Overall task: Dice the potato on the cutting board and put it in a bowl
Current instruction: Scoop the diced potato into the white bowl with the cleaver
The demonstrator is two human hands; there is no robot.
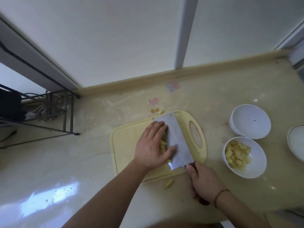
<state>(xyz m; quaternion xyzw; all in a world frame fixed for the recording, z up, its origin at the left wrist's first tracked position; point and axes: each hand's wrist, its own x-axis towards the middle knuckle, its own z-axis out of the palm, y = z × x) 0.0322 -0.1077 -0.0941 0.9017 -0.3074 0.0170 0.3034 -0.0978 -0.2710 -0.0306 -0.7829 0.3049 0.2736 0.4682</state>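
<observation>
A pale yellow cutting board (126, 142) lies on the counter. My right hand (204, 183) grips the dark handle of a wide cleaver (177, 142), whose blade lies tilted over the board. My left hand (151, 145) rests over a pile of diced potato (163, 144), fingers flat and thumb against the blade's side, with the dice held between palm and blade. A white bowl (255, 165) to the right of the board holds more potato dice. One potato piece (169, 183) lies on the counter just off the board's near edge.
An empty white bowl (250, 120) stands behind the filled one, and a third white dish (296, 140) is cut off at the right edge. Potato scraps (157, 110) lie behind the board. A black wire rack (49, 112) stands at the left.
</observation>
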